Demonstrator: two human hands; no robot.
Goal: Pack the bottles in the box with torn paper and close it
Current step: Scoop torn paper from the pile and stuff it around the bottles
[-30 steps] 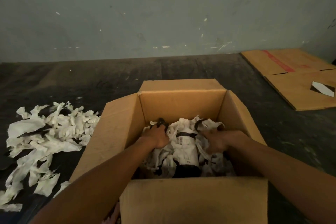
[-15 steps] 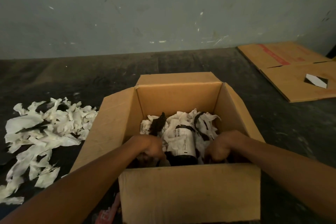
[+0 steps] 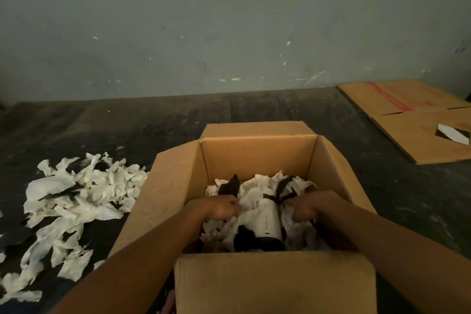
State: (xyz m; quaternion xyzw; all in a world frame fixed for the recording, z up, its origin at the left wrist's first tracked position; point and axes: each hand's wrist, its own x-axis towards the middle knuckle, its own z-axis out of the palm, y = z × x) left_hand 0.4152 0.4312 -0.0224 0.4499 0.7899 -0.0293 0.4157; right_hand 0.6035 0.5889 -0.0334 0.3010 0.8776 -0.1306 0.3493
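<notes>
An open cardboard box (image 3: pixel 257 153) stands on the dark floor with all its flaps up. Inside lies a dark bottle (image 3: pixel 267 220) with a white label, on its side among torn white paper (image 3: pixel 254 186). My left hand (image 3: pixel 221 208) is inside the box left of the bottle, fingers curled into the paper. On the bottle's other side, my right hand (image 3: pixel 311 208) is curled over paper too. The lower part of the bottle is hidden behind the near flap.
A heap of loose torn paper (image 3: pixel 74 201) lies on the floor left of the box. Flattened cardboard (image 3: pixel 418 120) with a red stripe lies at the far right. A grey wall (image 3: pixel 229 20) rises behind.
Both hands drew back toward the near side of the box, then came up a little beside the bottle. The bottle's label now shows more fully.
</notes>
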